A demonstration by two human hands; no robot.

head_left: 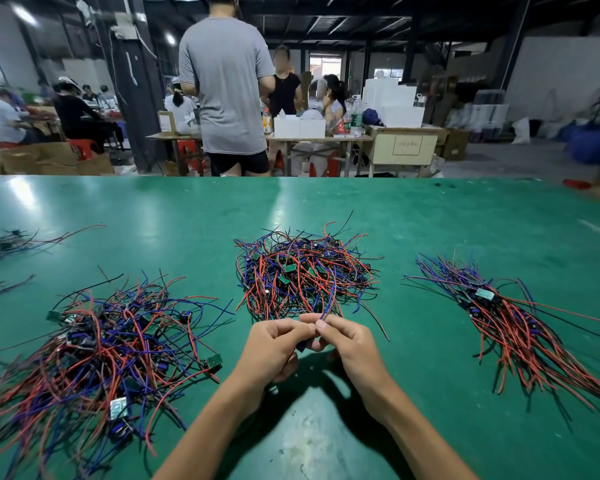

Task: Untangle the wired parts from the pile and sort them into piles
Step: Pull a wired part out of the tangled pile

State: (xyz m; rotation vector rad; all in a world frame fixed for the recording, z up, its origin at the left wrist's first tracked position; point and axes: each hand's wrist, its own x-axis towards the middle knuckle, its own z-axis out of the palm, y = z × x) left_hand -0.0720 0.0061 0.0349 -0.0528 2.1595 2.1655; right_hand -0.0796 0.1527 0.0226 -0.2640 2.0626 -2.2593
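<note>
On the green counter (430, 237), the tangled pile (302, 271) of red, blue and black wires with small green circuit boards sits in the middle and serves as the landmark for everything else. Just on the near side of that pile, both hands meet above the counter. The left hand (274, 348) has its fingers curled and grips a wired part (300, 347), a small dark piece of which shows below its fingertips. The right hand (343, 344) pinches a thin wire (328, 303) between thumb and forefinger; that wire runs up from the fingers into the near edge of the tangled pile. The two hands touch at the fingertips. To the left of the tangled pile and nearer the camera lies a loose wide heap (101, 348) of the same wired parts, with several boards showing at its edges. To the right of the tangled pile lies a tidier bundle (506, 320), its wires running mostly one way, slanting toward the near right corner. Far to the left of the pile, at the frame's edge, a few more wires (4, 242) lie blurred. Beyond the pile, past the far edge of the counter, a person in a grey shirt (227, 77) stands with their back turned, and other people sit at tables (326, 138) carrying white boxes.
</note>
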